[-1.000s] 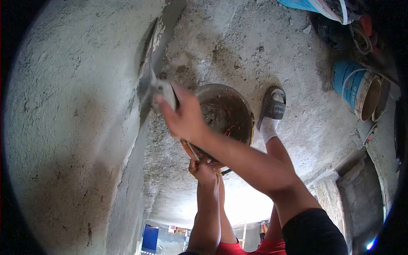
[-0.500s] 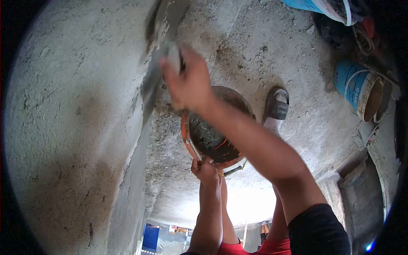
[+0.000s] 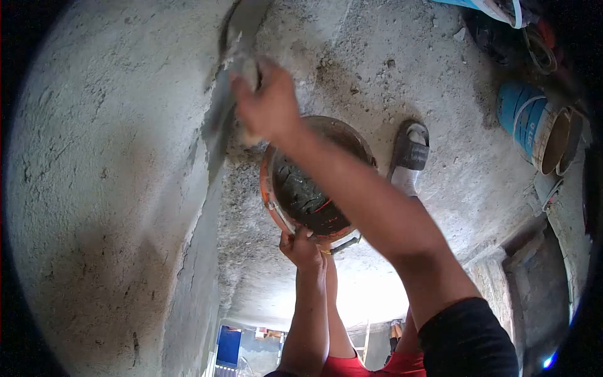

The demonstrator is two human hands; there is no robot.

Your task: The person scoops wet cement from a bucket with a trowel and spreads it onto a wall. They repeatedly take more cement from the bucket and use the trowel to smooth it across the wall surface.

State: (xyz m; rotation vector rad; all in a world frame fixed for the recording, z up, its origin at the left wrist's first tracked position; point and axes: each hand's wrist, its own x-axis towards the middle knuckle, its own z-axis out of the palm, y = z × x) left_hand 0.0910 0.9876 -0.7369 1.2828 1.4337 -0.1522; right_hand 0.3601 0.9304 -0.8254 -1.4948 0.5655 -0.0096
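Note:
An orange-rimmed bucket (image 3: pixel 267 182) with dark wet mortar (image 3: pixel 301 188) inside stands between my legs. My left hand (image 3: pixel 303 249) is closed on its near rim. Beyond the bucket, my right hand (image 3: pixel 267 103) grips a greyish flat tool (image 3: pixel 250 74), blurred by motion, against the wet grey strip (image 3: pixel 220 113) along the wall's lower edge. My right forearm crosses over the bucket and hides part of it. What kind of tool it is cannot be made out.
The rough plastered wall (image 3: pixel 113 157) fills the left side. A slippered foot (image 3: pixel 409 151) rests right of the bucket. Blue and white buckets (image 3: pixel 524 119) lie at the right, another (image 3: pixel 487 7) at the top right. Far behind, a person's legs (image 3: pixel 394 333) show near the bottom.
My right hand has shifted slightly left and up along the wall's edge with the tool. The bucket appears slightly higher and further left in view, my left hand still on its rim.

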